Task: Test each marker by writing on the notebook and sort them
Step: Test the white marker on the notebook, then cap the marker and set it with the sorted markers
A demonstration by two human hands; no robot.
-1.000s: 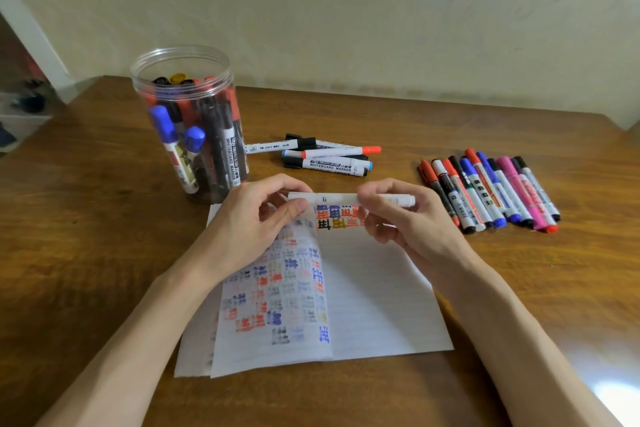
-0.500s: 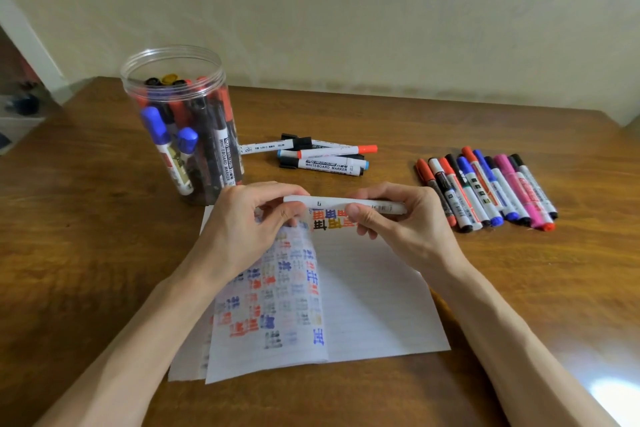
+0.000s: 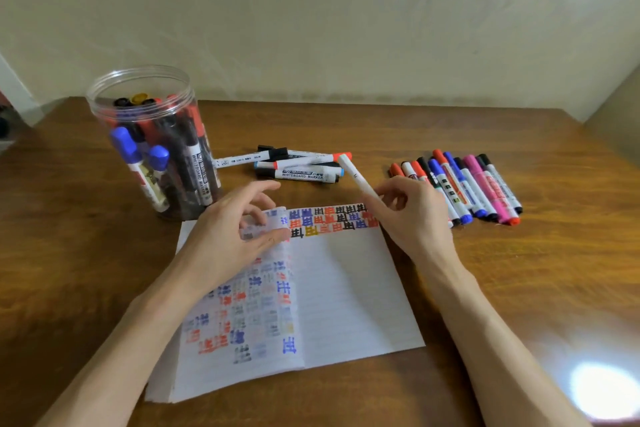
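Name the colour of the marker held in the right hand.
The marker is white; head view.

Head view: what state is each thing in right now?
jar, upright, lidless, holding markers
notebook, open, left page curled up
white marker, tilted, off the paper
left hand, rests on curled page
right hand, grips white marker
row of markers, capped, lying side by side
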